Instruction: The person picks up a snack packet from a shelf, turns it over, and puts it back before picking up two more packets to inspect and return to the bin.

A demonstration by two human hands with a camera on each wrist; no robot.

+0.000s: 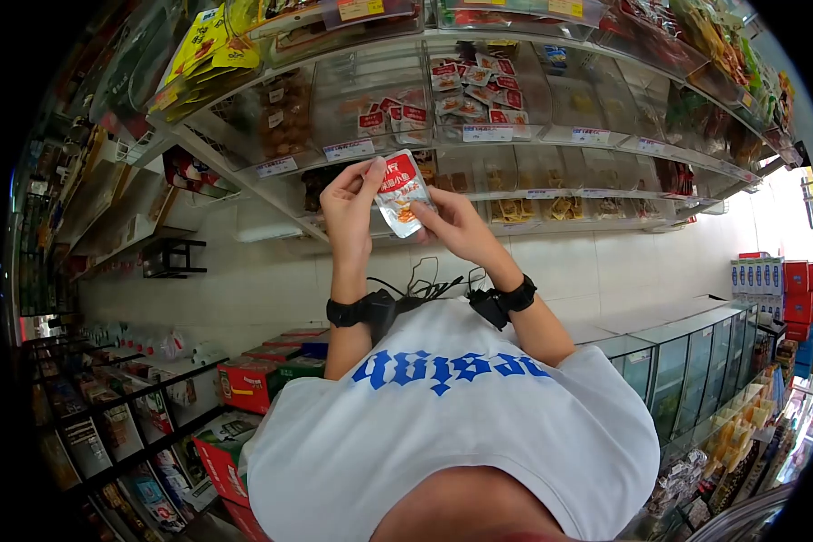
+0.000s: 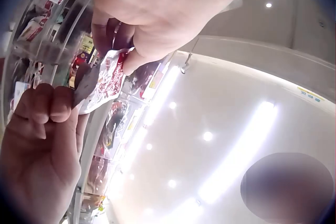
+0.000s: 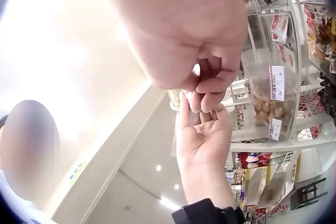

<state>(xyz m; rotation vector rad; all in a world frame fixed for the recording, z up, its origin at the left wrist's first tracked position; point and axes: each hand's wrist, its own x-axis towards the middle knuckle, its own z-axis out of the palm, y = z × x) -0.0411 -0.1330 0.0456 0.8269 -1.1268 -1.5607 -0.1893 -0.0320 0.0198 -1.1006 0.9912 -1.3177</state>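
Up at eye level before a wall of clear plastic snack bins, a person in a white T-shirt (image 1: 452, 425) with blue lettering holds one small red-and-white snack packet (image 1: 400, 192) between both hands. Seen from the head camera, which looks down over the person's own chest, the packet sits just above the centre of the view, in front of the shelf rail, tilted slightly with its red band toward 12 o'clock.

The left hand (image 1: 350, 210) is at 9 o'clock of the packet — its thumb and fingertips pinch the packet's upper left corner. The right hand (image 1: 456, 226) is at 4 o'clock of the packet, fingers curled and pinching its lower right edge. The left wrist view confirms both pinches: fingers (image 2: 113, 32) press together on the top of the packet (image 2: 105, 79), and the other hand's curled fingers (image 2: 50, 103) grip its lower corner.

Each wrist wears a black strap (image 1: 345, 312) with cables.

Behind the packet, at 12 o'clock, a clear bin (image 1: 479, 90) holds more red-and-white packets — white price labels (image 1: 348, 150) line the shelf edges. At 8 o'clock, lower shelves carry boxed goods (image 1: 248, 384).
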